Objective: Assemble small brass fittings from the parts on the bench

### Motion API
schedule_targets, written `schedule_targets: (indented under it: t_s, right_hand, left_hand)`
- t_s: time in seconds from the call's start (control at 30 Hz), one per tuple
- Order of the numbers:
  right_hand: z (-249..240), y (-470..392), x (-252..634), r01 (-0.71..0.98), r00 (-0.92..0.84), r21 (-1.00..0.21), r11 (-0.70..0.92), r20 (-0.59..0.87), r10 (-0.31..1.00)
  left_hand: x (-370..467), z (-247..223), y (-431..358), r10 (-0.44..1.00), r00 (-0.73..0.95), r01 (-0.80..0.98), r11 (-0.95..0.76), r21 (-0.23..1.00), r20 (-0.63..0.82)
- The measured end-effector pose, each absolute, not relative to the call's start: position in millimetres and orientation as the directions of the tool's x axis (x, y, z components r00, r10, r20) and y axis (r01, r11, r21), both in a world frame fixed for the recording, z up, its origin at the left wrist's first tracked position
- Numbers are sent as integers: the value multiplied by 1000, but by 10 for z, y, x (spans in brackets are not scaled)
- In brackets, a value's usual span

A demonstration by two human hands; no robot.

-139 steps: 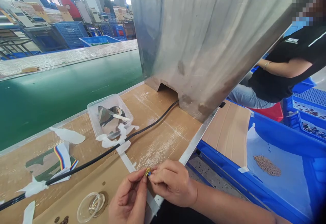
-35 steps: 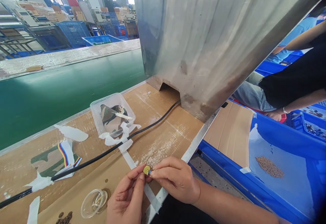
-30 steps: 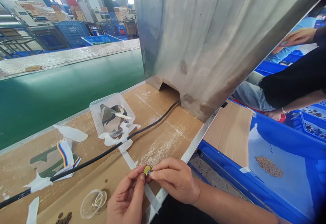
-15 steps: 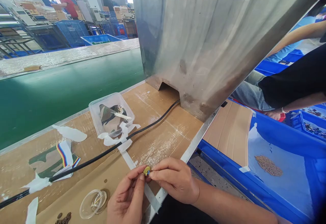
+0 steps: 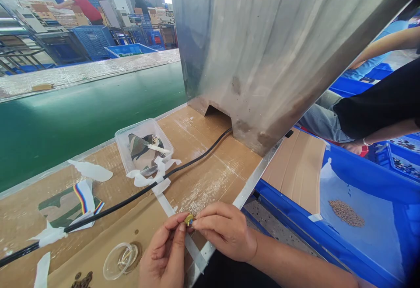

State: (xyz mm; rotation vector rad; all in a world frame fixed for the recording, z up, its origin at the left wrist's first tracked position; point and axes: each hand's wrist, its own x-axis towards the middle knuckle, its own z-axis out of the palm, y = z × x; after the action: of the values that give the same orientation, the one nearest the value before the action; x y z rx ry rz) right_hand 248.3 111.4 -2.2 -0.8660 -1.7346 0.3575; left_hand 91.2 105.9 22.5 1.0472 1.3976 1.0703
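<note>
My left hand [image 5: 166, 251] pinches a small yellow-green piece [image 5: 188, 219] between thumb and forefinger, above the front edge of the cardboard-covered bench [image 5: 210, 178]. My right hand [image 5: 226, 231] meets it from the right, its fingertips closed at the same piece, where a bit of blue shows. The fingers hide most of its shape. Left of my hands lie a round clear dish [image 5: 114, 261] with thin pale bits and several small brown discs [image 5: 82, 281].
A clear plastic box [image 5: 123, 150] holds camouflage cloth. A black cable [image 5: 138, 195] crosses the bench into a metal panel [image 5: 262, 60]. A blue tray [image 5: 390, 196] with brown pieces stands right. Another person's arm [image 5: 387, 130] reaches in beyond it.
Both hands stay at nearly the same spot around the small piece. The person in red in the background has leaned further left.
</note>
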Motion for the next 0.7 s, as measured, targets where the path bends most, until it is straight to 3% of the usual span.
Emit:
schedule_targets:
  t_s: [0.7]
  right_hand:
    - [-45,1119,2494,345,-130,-627,699,705,697]
  left_hand:
    - [896,178,1044,971,-60,45,236,971,-233]
